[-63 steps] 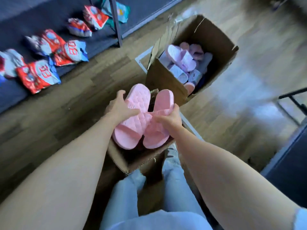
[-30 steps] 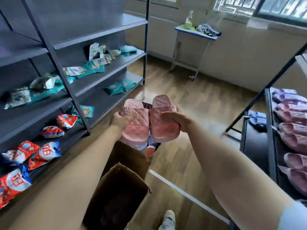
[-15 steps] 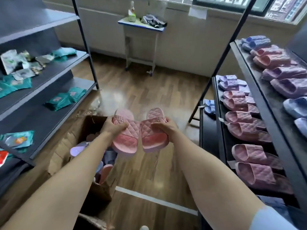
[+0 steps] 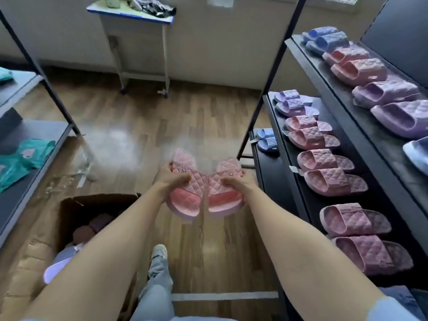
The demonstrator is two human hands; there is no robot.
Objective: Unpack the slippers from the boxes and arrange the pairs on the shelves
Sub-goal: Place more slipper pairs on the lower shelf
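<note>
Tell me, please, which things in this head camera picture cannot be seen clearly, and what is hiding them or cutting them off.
- Cardboard box: the left arm covers most of its contents, so the slippers left inside cannot be counted.
- Blue slipper on the top right shelf: cut off by the right edge.
- Items on the small table: cut off by the top edge and blurred.
- Pink slippers: the left hand and right hand cover their straps; the logo is too small to read.

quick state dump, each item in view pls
left hand: gripping left pink slipper
right hand: gripping right pink slipper
cardboard box: open, slippers inside
right shelves: pairs lined up, pink, purple, blue
</note>
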